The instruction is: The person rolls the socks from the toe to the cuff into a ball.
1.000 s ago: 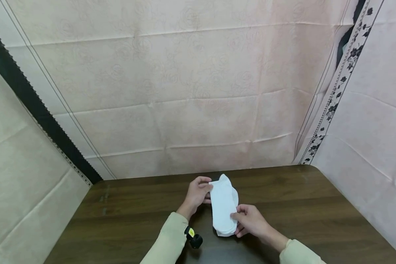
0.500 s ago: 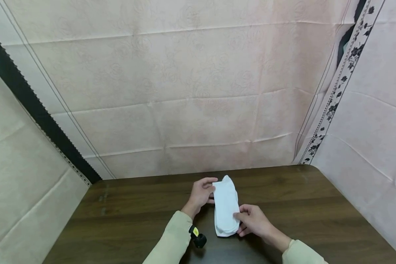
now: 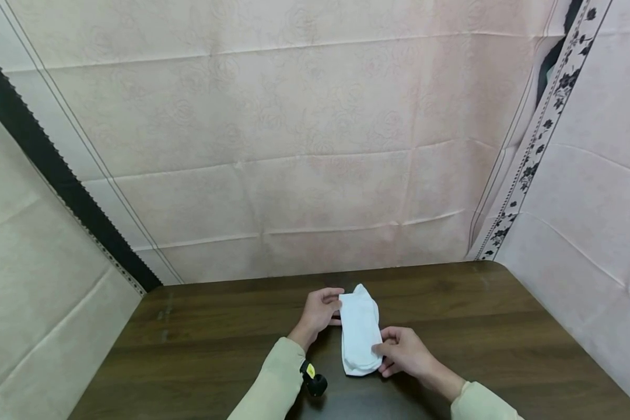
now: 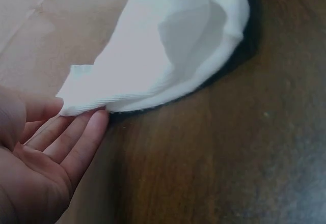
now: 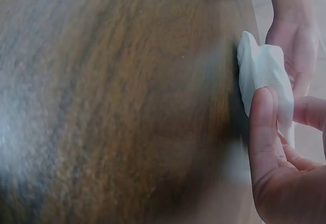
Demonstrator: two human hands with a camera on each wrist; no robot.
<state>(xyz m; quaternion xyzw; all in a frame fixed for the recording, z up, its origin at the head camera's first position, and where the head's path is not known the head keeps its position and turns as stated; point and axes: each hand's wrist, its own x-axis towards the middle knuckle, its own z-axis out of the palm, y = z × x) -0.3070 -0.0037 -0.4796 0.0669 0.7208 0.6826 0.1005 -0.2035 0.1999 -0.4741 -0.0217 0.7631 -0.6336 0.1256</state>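
Observation:
A pair of white socks (image 3: pixel 359 332), laid one over the other, is held low over the wooden table in the head view. At the upper left corner, my left hand (image 3: pixel 319 312) pinches the ribbed cuff between thumb and fingers. Seen from the left wrist, the socks (image 4: pixel 163 46) droop in a curve away from the left hand (image 4: pixel 46 152). My right hand (image 3: pixel 403 352) pinches the lower right edge. From the right wrist, the right thumb (image 5: pixel 263 112) lies against the bunched white fabric (image 5: pixel 270 71), with the left hand beyond it.
The dark brown table (image 3: pixel 215 350) has a rounded far right corner. Pale patterned cloth (image 3: pixel 294 146) hangs behind it, and more cloth (image 3: pixel 583 262) hangs along the right side. A black wrist camera (image 3: pixel 315 384) sits on the left wrist.
Both hands and the socks have shifted slightly to the right. The top of the socks has come a little nearer. Both hands keep their grip.

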